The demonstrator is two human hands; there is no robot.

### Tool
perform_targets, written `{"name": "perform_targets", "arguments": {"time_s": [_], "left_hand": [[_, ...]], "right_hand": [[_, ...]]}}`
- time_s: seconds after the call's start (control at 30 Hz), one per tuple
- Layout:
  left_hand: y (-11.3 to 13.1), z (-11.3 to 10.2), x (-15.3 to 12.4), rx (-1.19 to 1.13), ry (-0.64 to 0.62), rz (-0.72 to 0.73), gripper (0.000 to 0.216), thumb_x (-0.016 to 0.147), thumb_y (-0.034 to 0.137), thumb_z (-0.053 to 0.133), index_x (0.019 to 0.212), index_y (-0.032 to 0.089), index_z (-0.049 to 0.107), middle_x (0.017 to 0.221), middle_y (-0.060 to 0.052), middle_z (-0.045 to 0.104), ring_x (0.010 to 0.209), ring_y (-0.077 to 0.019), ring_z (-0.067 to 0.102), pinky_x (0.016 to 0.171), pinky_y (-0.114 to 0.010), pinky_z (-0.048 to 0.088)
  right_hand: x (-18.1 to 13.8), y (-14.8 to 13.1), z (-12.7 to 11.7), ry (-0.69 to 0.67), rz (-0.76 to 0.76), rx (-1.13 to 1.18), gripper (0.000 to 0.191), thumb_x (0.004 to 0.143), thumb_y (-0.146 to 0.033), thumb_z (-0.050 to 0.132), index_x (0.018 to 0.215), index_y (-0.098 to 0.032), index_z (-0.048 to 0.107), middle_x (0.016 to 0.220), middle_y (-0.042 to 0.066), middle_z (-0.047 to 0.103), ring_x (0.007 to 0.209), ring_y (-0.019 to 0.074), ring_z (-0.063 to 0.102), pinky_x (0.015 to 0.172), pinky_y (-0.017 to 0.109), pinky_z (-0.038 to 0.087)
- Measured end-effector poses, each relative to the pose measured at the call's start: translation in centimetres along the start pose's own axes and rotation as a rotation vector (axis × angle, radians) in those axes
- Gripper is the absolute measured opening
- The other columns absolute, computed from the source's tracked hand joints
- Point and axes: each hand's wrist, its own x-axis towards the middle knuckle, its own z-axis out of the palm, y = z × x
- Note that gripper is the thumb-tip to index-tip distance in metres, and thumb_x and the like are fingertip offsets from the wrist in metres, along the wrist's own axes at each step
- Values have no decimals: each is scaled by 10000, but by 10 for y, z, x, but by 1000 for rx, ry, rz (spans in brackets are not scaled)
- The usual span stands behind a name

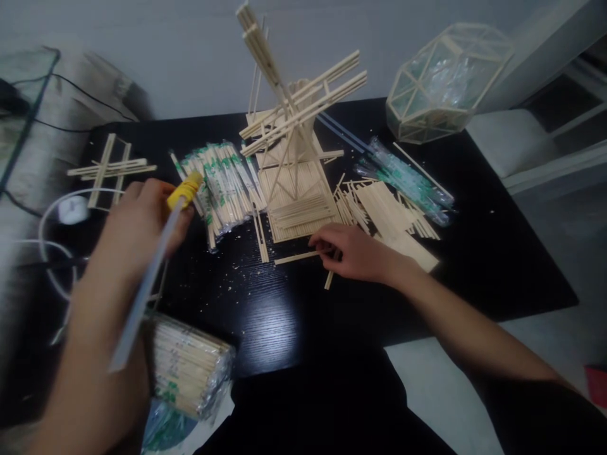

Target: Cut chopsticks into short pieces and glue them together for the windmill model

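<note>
My left hand (130, 237) is raised above the black table (265, 316) and closed round a glue gun with a yellow tip (186, 189) and a clear glue stick (142, 297) trailing back toward me. My right hand (360, 253) rests on the table with its fingers pinched on a loose wooden stick (296, 257), just in front of the base of a tall stick-built model (294, 145) with crossed arms. Other loose sticks (379, 212) lie just beyond that hand.
Wrapped bundles of chopsticks (222, 183) lie left of the model, another pack (187, 370) sits near me. A crossed stick frame (109, 169) lies far left by white cables (57, 215). A faceted stick-and-film dome (441, 82) stands at back right. Empty wrappers (408, 180) lie right.
</note>
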Motion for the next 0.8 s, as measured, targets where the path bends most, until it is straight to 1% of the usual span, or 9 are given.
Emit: {"name": "perform_targets", "arguments": {"time_s": [0.13, 0.27, 0.37, 0.47, 0.53, 0.6, 0.63, 0.7, 0.8], "left_hand": [[-9, 15, 3, -7, -83, -10, 396, 932, 423, 550, 1192, 126, 517, 1072, -140, 526, 894, -280, 578, 753, -386, 502], [-14, 25, 7, -66, -141, 75, 355, 922, 368, 577, 1154, 111, 495, 996, -104, 540, 832, -223, 558, 727, -356, 498], [-13, 26, 8, -98, -185, 117, 394, 914, 362, 589, 1191, 95, 501, 1014, -112, 565, 863, -228, 570, 769, -373, 506], [-1, 18, 4, -12, -143, 125, 432, 898, 331, 581, 1237, 67, 539, 1117, -190, 572, 982, -309, 588, 842, -439, 507], [15, 13, -1, 52, -14, 121, 452, 914, 373, 568, 1251, 73, 554, 1188, -229, 562, 1046, -368, 584, 859, -483, 496], [34, 11, -7, 14, 70, 233, 380, 953, 385, 535, 1211, 107, 573, 1193, -207, 577, 1091, -361, 577, 909, -484, 477], [44, 13, -10, -60, 66, 349, 302, 965, 368, 523, 1140, 133, 595, 1098, -161, 616, 1032, -320, 595, 898, -455, 479], [63, 19, -15, -209, -51, 545, 212, 974, 344, 521, 1045, 168, 615, 966, -96, 644, 915, -255, 619, 841, -396, 489], [84, 31, -20, -212, -156, 659, 147, 949, 282, 541, 986, 172, 630, 916, -78, 643, 832, -240, 622, 800, -392, 483]], "right_hand": [[-1, -3, 2, 8, -20, -26, 249, 824, -56, 587, 1031, -175, 657, 1017, 78, 680, 868, 188, 636, 789, 329, 525], [1, -5, 5, 32, -54, -58, 152, 876, -143, 648, 1023, -179, 660, 1033, 91, 675, 964, 226, 641, 860, 369, 531], [2, -5, 9, 41, -82, -84, 96, 929, -208, 663, 1015, -166, 672, 1016, 98, 675, 981, 236, 633, 881, 383, 525], [4, -5, 12, 42, -112, -99, 88, 947, -212, 659, 1012, -157, 685, 1005, 98, 680, 980, 237, 628, 894, 387, 520], [5, -5, 13, 45, -128, -107, 86, 951, -205, 653, 1012, -156, 689, 999, 95, 684, 970, 234, 627, 891, 385, 517], [7, -6, 15, 50, -135, -111, 80, 956, -191, 640, 1005, -155, 692, 993, 93, 686, 952, 228, 629, 880, 377, 515], [7, -7, 15, 52, -132, -112, 77, 958, -183, 632, 997, -156, 693, 988, 91, 686, 943, 224, 630, 872, 371, 515], [8, -7, 16, 57, -124, -110, 75, 960, -170, 620, 974, -156, 693, 967, 89, 684, 926, 219, 632, 856, 361, 514], [9, -7, 18, 57, -119, -112, 69, 955, -155, 623, 946, -143, 690, 936, 88, 676, 912, 219, 631, 837, 352, 507]]}}
